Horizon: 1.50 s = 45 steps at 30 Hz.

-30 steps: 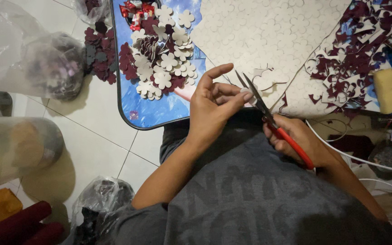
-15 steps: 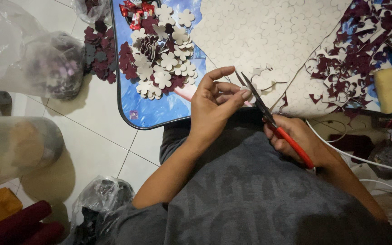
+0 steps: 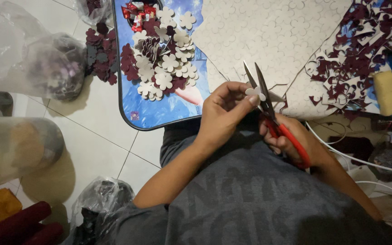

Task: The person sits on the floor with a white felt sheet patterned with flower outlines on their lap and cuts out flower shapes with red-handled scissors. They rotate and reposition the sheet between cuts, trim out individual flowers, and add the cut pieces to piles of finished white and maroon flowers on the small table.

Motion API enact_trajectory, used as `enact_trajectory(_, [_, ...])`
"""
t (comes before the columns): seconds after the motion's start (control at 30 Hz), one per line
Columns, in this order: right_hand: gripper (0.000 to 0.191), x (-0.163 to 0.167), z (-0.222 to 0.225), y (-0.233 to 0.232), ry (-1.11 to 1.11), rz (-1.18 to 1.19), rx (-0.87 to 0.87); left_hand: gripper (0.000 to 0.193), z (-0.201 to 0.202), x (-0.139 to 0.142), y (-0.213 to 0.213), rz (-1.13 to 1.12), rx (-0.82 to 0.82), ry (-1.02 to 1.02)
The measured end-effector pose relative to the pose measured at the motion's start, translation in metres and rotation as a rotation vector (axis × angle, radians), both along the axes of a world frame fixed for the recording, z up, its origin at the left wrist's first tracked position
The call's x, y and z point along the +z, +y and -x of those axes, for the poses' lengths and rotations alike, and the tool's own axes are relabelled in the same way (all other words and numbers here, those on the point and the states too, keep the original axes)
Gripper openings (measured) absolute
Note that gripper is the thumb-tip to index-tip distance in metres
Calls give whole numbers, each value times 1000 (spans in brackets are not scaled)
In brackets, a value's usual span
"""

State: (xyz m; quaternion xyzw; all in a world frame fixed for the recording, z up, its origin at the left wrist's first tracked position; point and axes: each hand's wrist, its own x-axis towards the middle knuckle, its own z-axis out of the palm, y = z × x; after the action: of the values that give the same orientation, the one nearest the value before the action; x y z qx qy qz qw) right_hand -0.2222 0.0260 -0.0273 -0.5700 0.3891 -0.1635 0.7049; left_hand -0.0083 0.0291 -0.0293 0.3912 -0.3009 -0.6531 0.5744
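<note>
Your left hand (image 3: 223,115) is pinching a small white flower cutout (image 3: 255,92) at your chest; your right hand (image 3: 291,138) is gripping red-handled scissors (image 3: 268,106), blades apparently slightly parted beside it, above the blue tray (image 3: 134,113).

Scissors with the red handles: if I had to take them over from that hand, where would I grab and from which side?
Probably the red handles, coming from the lower right, the person's own side. The scissors point up and away with blades open beside the small flower cutout in the left hand; the right hand already wraps the handles.
</note>
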Motion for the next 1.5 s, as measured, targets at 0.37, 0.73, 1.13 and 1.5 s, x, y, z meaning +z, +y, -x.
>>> enact_trajectory(0.37, [91, -12, 0, 8, -91, -72, -96, 16, 5, 1, 2, -21, -63, -23])
enact_trajectory(0.73, [78, -18, -1, 13, -32, 31, -108, 13, 8, 3, 5, -7, -87, -48])
enact_trajectory(1.13, [93, -6, -1, 9, 19, 84, -33, 22, 11, 22, 4, 33, 66, -181])
enact_trajectory(1.5, [111, 6, -1, 3, 41, 59, -4, 23, 4, 33, 8, 45, -10, -332])
